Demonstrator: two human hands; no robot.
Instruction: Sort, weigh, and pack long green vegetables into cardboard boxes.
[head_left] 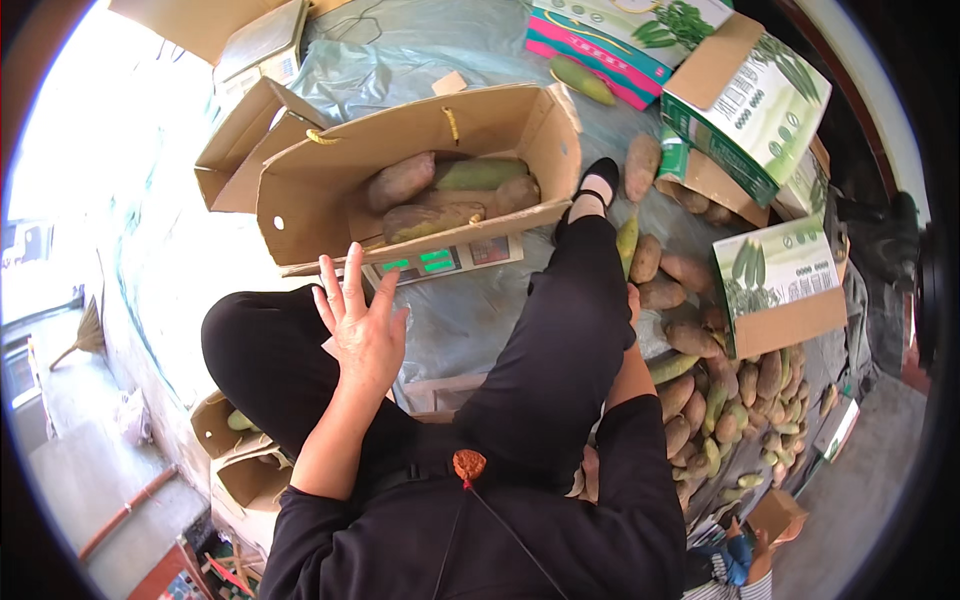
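Note:
My left hand (362, 318) is raised palm down with its fingers spread, holding nothing. Its fingertips are close to the front edge of an open cardboard box (318, 185). Inside lie several thick, oblong, cucumber-like vegetables, such as a brown one (402, 181) and a green one (480, 174). The box rests on a scale (490, 252) with lit green displays, just right of my left fingers. My right hand (633, 305) is down beside my right knee, near a brown vegetable (661, 294) on the ground. My leg hides most of its fingers.
A large pile of brown and green vegetables (735, 420) spreads on the right. Printed boxes (780, 285) stand beside and behind it. Clear plastic sheeting (455, 320) covers the ground. Small open boxes (250, 480) sit at lower left. Another person's hand (762, 545) shows at lower right.

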